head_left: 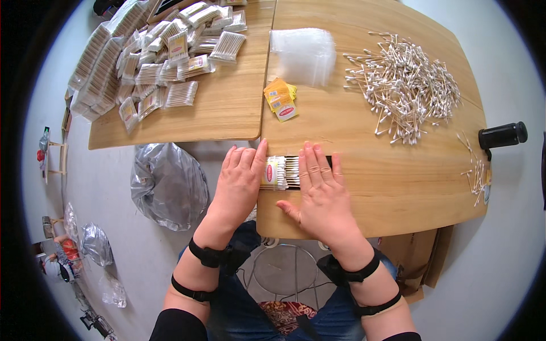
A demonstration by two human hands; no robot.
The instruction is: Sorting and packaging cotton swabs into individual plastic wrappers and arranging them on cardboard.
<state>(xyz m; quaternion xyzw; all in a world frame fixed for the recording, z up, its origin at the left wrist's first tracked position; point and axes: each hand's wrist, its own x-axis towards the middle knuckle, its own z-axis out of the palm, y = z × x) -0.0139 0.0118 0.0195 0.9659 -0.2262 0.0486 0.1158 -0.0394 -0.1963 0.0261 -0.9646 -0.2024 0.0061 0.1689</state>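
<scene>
A row of cotton swabs (291, 171) lies on a black flat holder (329, 162) near the table's front left edge. At the row's left end is a yellow and white card label (269, 173) with a red oval. My right hand (325, 196) rests flat over the right part of the swabs, its fingers stretched out and its thumb apart. Against the left end of the label and swabs, my left hand (240, 179) stands with straight fingers, holding nothing that shows. Whether clear film wraps the row, I cannot tell.
Loose cotton swabs (401, 85) form a big heap at the right. Clear bags (304, 55) and label cards (281, 100) lie beyond my hands. Packed swab bags (170, 57) pile up on the left table. A black cylinder (503, 135) is at the right edge; a grey plastic bag (169, 186) stands below.
</scene>
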